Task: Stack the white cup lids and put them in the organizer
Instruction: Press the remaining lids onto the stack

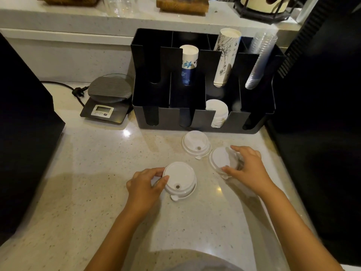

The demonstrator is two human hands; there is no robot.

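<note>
White cup lids on the speckled counter (97, 192): nearest lid (180, 179) is gripped at its edge by the left hand (145, 185); right lid (219, 159) is grasped by the right hand (247, 166); third lid (196, 142) lies free before the black organizer (203, 81), where stacked lids (217, 112) are held.

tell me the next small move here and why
Probably lift the lid in the right hand onto the lid the left hand grips, since both are held but apart. A third lid lies loose by the organizer.
</note>
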